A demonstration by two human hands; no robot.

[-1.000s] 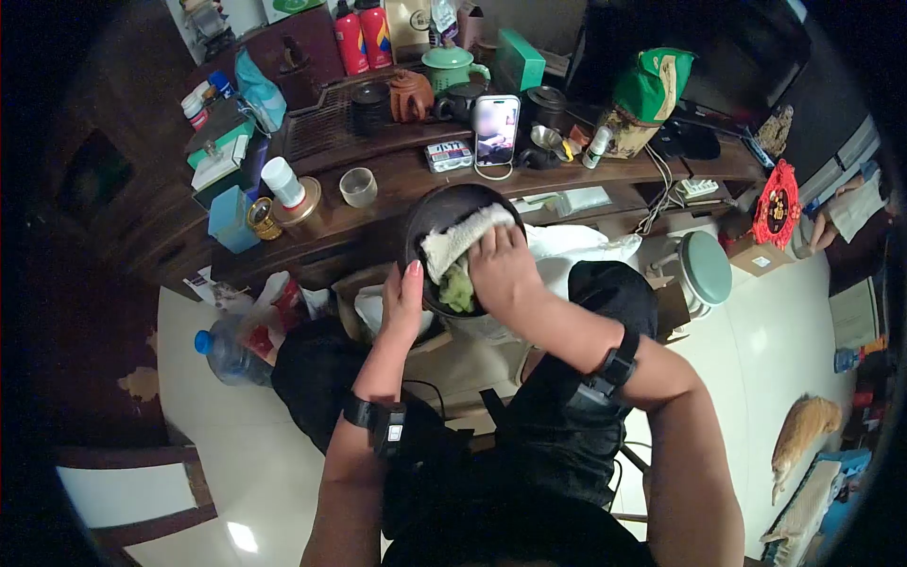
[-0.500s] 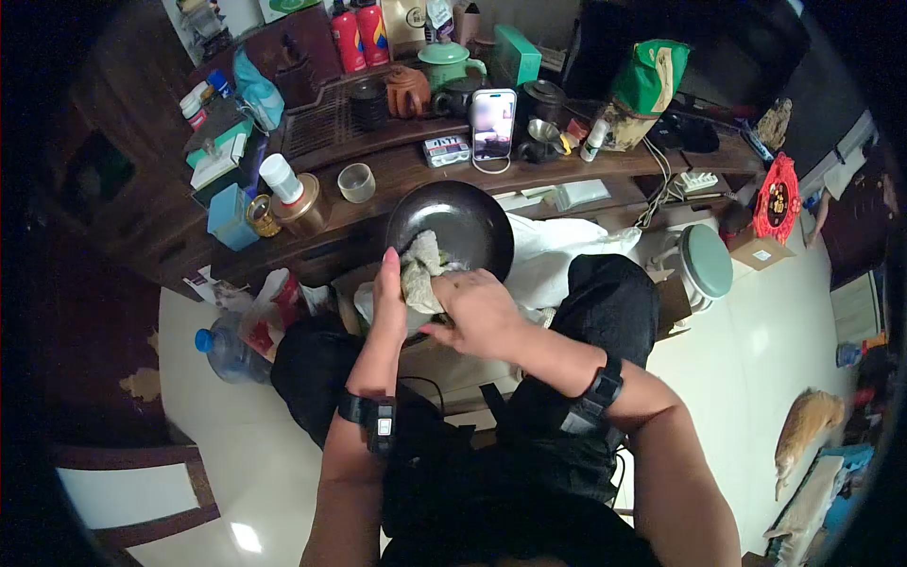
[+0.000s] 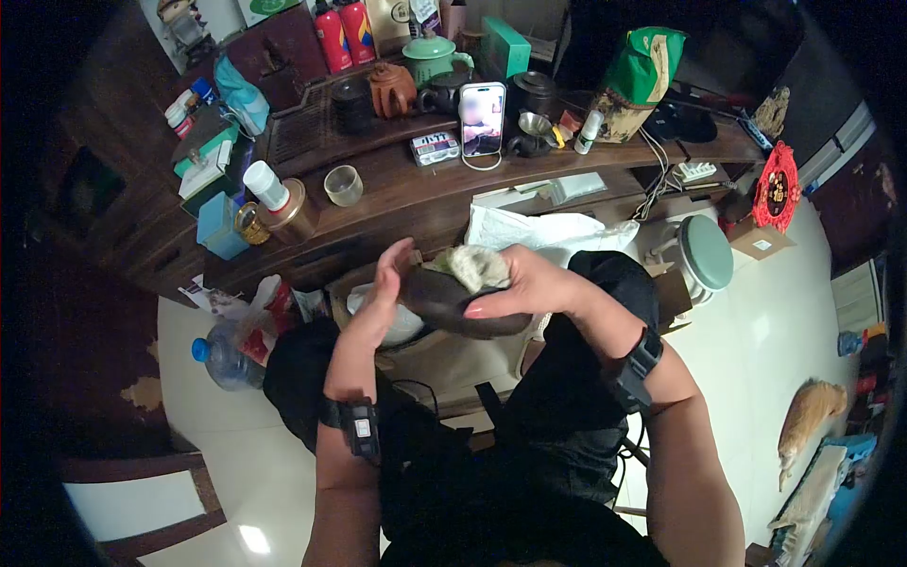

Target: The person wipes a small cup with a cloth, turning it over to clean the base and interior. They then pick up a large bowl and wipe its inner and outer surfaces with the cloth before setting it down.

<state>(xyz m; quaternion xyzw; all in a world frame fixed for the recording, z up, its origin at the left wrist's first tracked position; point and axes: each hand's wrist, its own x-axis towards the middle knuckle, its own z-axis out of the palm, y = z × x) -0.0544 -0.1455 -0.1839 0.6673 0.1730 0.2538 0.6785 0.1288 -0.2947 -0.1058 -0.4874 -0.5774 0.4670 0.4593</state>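
A dark round pan [image 3: 463, 307], shaped like a shallow bowl, is tilted between my hands so that its outer side faces me and most of its inside is hidden. My right hand [image 3: 539, 282] grips its right side, the thumb lying across the outside. Under those same fingers a crumpled pale cloth [image 3: 478, 267] sits at the rim. At the pan's left edge is my left hand [image 3: 383, 288], fingers stretched upward and slightly apart; whether the palm bears on the edge is hard to tell. Beneath the pan, a whitish rounded thing [image 3: 402, 326] shows partly.
Ahead runs a dark wooden desk [image 3: 387, 194] with a propped phone [image 3: 482, 119], a glass cup [image 3: 343, 185], teapots and a white-capped jar [image 3: 266, 186]. White cloth [image 3: 529, 230] hangs near my right knee. A stool [image 3: 706, 253] stands right, a water bottle [image 3: 227, 354] left; a cat [image 3: 811, 420] lies on the floor.
The pan has tipped from inside facing me to outer side facing me, and come closer. My right hand has moved right with the cloth; my left hand has left the cloth.
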